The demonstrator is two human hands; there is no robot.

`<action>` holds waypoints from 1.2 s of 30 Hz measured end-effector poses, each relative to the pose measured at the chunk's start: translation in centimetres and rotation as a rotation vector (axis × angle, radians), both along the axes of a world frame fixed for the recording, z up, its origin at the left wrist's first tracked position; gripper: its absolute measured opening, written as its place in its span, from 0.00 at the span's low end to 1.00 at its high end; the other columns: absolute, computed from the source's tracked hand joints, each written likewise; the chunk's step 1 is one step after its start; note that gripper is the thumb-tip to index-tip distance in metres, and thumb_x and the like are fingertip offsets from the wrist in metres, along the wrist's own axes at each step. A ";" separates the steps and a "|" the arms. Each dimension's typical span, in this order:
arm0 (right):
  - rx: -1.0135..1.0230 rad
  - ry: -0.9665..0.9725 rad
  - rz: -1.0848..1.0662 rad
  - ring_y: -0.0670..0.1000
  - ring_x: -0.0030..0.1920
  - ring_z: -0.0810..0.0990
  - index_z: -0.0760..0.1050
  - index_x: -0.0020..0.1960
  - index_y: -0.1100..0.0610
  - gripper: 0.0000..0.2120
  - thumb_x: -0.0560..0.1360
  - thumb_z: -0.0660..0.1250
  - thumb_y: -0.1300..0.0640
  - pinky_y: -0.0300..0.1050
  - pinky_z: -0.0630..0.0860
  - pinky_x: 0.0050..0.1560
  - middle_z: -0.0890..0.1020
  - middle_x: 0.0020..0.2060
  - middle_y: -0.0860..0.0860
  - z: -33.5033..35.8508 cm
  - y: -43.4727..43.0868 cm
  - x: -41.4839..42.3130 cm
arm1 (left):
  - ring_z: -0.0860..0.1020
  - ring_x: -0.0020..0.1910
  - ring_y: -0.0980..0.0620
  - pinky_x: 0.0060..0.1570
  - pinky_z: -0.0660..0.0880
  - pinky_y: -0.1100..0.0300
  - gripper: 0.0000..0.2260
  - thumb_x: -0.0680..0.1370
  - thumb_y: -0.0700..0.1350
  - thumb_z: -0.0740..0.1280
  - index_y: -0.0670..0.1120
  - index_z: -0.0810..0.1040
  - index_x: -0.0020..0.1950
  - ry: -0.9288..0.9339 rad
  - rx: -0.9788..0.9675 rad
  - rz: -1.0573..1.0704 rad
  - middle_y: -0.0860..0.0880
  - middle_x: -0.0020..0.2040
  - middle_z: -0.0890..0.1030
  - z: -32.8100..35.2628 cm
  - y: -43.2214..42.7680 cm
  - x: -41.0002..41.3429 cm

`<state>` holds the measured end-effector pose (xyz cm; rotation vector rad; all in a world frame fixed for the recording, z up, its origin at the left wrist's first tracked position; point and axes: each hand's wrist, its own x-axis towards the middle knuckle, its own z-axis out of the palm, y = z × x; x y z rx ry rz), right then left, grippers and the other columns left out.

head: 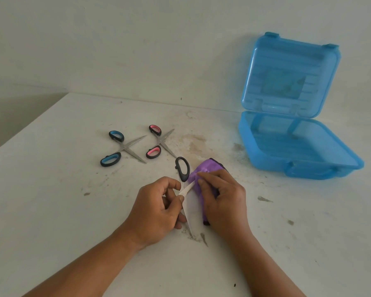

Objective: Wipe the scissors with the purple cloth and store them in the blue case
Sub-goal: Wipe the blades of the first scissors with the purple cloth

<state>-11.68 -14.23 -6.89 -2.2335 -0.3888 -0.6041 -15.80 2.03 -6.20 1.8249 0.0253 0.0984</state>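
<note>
My left hand [156, 209] holds a pair of black-handled scissors [183, 170], spread wide, with one blade tip resting on the table near me. My right hand [222, 200] grips the purple cloth [206, 168] and presses it against the scissors' upper blade. Two more pairs lie spread wide on the table beyond my hands: blue-handled scissors [124, 147] to the left and pink-handled scissors [159, 141] beside them. The blue case [296, 146] stands at the right with its lid up against the wall; its tray looks empty.
The white table [51, 200] is stained and speckled with dirt, most around the middle and near my hands. A white wall runs close behind it. The table's left edge falls away at the far left.
</note>
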 end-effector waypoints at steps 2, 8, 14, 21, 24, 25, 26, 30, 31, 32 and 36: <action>0.035 0.060 -0.035 0.37 0.43 0.78 0.85 0.56 0.52 0.09 0.78 0.70 0.58 0.21 0.69 0.45 0.81 0.45 0.43 0.2 -0.3 0.3 | 0.85 0.29 0.45 0.31 0.83 0.49 0.06 0.79 0.36 0.68 0.46 0.78 0.53 -0.001 0.004 -0.008 0.45 0.32 0.78 0.2 -0.1 -0.1; 0.115 0.190 -0.163 0.34 0.44 0.76 0.81 0.56 0.46 0.08 0.79 0.67 0.52 0.25 0.69 0.45 0.77 0.43 0.35 0.6 -0.7 1.0 | 0.85 0.30 0.45 0.30 0.82 0.51 0.06 0.79 0.36 0.67 0.46 0.77 0.52 -0.006 -0.021 0.013 0.50 0.30 0.78 0.4 -0.3 -0.3; 0.366 0.276 -0.211 0.42 0.39 0.79 0.74 0.47 0.45 0.05 0.77 0.70 0.51 0.29 0.74 0.34 0.80 0.38 0.39 1.7 -0.7 0.1 | 0.85 0.30 0.47 0.31 0.82 0.56 0.05 0.80 0.37 0.67 0.45 0.77 0.54 0.027 -0.172 0.064 0.42 0.34 0.81 1.0 -1.1 -0.3; 0.247 0.184 0.093 0.41 0.48 0.82 0.84 0.52 0.48 0.09 0.74 0.74 0.58 0.27 0.76 0.44 0.83 0.46 0.42 0.9 0.4 -1.6 | 0.84 0.32 0.42 0.33 0.80 0.55 0.05 0.79 0.37 0.67 0.43 0.78 0.54 0.110 -0.332 0.063 0.45 0.31 0.84 0.8 -0.7 0.3; 0.231 0.154 0.042 0.41 0.46 0.81 0.86 0.51 0.49 0.08 0.73 0.75 0.58 0.27 0.74 0.43 0.83 0.44 0.41 0.8 0.0 -0.8 | 0.82 0.31 0.42 0.30 0.77 0.56 0.05 0.79 0.35 0.68 0.39 0.78 0.54 0.161 -0.425 0.057 0.43 0.31 0.82 0.8 -0.2 0.4; 0.189 0.131 0.048 0.41 0.46 0.81 0.86 0.52 0.49 0.08 0.73 0.75 0.57 0.27 0.74 0.43 0.83 0.44 0.41 0.7 -0.1 -0.8 | 0.81 0.30 0.42 0.29 0.77 0.56 0.05 0.78 0.34 0.68 0.39 0.78 0.54 0.172 -0.449 0.051 0.42 0.31 0.82 0.9 -0.1 0.5; 0.154 0.109 0.056 0.41 0.46 0.81 0.86 0.52 0.49 0.09 0.73 0.75 0.56 0.27 0.74 0.43 0.82 0.44 0.40 0.6 -0.1 -0.8 | 0.81 0.30 0.42 0.29 0.77 0.57 0.05 0.78 0.34 0.68 0.38 0.78 0.54 0.179 -0.462 0.041 0.41 0.31 0.81 1.0 -0.1 0.5; 0.169 0.077 0.018 0.40 0.44 0.80 0.86 0.51 0.47 0.08 0.72 0.76 0.56 0.26 0.73 0.42 0.82 0.42 0.40 0.5 -0.2 -0.7 | 0.81 0.29 0.43 0.27 0.77 0.57 0.05 0.78 0.33 0.68 0.37 0.78 0.53 0.199 -0.483 0.040 0.41 0.31 0.81 0.8 0.1 0.6; 0.156 0.052 0.042 0.40 0.43 0.81 0.86 0.50 0.49 0.08 0.72 0.76 0.57 0.26 0.74 0.42 0.82 0.42 0.40 0.4 -0.1 -0.9 | 0.81 0.29 0.43 0.27 0.77 0.57 0.05 0.78 0.34 0.68 0.37 0.78 0.53 0.199 -0.483 0.037 0.41 0.32 0.81 0.8 0.1 0.6; 0.135 0.026 0.067 0.40 0.42 0.81 0.86 0.50 0.50 0.08 0.72 0.76 0.57 0.27 0.74 0.42 0.83 0.42 0.41 0.3 0.1 -1.1 | 0.81 0.29 0.43 0.28 0.77 0.57 0.05 0.78 0.34 0.68 0.37 0.78 0.54 0.195 -0.479 0.031 0.41 0.32 0.81 0.8 0.1 0.6; 0.175 0.034 0.038 0.42 0.41 0.81 0.86 0.50 0.50 0.07 0.72 0.77 0.57 0.29 0.74 0.40 0.83 0.40 0.42 0.3 0.3 -1.0 | 0.82 0.30 0.43 0.29 0.78 0.56 0.05 0.78 0.34 0.68 0.38 0.78 0.54 0.190 -0.461 0.043 0.42 0.32 0.82 0.6 0.1 0.7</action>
